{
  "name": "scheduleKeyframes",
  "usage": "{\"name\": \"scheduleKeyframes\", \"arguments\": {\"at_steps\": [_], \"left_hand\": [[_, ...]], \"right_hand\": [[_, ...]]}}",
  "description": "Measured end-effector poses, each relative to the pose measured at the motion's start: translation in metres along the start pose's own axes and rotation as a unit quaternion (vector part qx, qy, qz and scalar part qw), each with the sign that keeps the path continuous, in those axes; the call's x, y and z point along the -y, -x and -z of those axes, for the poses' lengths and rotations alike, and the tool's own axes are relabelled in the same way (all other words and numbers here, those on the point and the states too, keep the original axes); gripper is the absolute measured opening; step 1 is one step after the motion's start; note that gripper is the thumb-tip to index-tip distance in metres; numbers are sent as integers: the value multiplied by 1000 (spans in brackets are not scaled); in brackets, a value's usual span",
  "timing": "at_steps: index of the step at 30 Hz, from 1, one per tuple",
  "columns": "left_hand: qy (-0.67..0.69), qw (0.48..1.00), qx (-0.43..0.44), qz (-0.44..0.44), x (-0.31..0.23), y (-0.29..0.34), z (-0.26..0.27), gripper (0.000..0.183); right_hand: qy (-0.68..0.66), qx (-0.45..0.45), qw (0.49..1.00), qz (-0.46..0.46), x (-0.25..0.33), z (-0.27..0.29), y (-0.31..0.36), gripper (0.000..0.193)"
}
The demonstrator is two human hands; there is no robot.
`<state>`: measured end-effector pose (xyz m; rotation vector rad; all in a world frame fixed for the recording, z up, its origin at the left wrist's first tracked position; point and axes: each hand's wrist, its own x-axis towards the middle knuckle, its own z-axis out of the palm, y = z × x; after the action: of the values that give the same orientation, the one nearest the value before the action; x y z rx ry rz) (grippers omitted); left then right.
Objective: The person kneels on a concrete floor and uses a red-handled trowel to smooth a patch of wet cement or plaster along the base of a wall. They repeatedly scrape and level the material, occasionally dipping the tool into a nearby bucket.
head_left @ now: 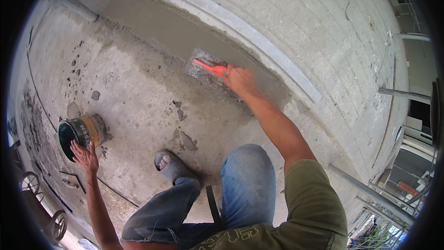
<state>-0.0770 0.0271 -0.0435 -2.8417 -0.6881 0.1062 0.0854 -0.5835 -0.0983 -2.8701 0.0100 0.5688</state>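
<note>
My right hand (pixel 240 82) is closed round the red handle of a plastering trowel (pixel 198 75). The trowel's broad blade, smeared with grey mortar, lies over the near edge of a smooth, damp mortar band (pixel 159 25) along the foot of the wall. On the left, my left hand (pixel 85 158) is held out with its fingers apart, in front of the mouth of a dark bucket (pixel 95 128) with a yellow patch. Whether the fingertips touch the bucket's rim I cannot tell. Nothing shows in that hand.
A long pale strip (pixel 263 37) runs along the wall above the damp band. A grey pole (pixel 71 2) meets the floor at the far left. Mortar crumbs (pixel 181 113) dot the concrete near my sandalled foot (pixel 173 166). Wheels (pixel 58 224) stand at the lower left, scaffold poles (pixel 370 192) at right.
</note>
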Motion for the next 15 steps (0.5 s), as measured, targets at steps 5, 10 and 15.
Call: {"name": "scheduleKeyframes", "arguments": {"at_steps": [5,10,15], "left_hand": [[5,1000,16,10,2,0,1,87],[-9,1000,-2,9,6,1,-2,88],[-6,1000,9,10,-7,0,5,84]], "right_hand": [[-39,37,997,53,30,-14,58,31],[-57,-31,997,47,13,-12,49,29],[-17,-99,995,10,-28,9,-18,43]]}}
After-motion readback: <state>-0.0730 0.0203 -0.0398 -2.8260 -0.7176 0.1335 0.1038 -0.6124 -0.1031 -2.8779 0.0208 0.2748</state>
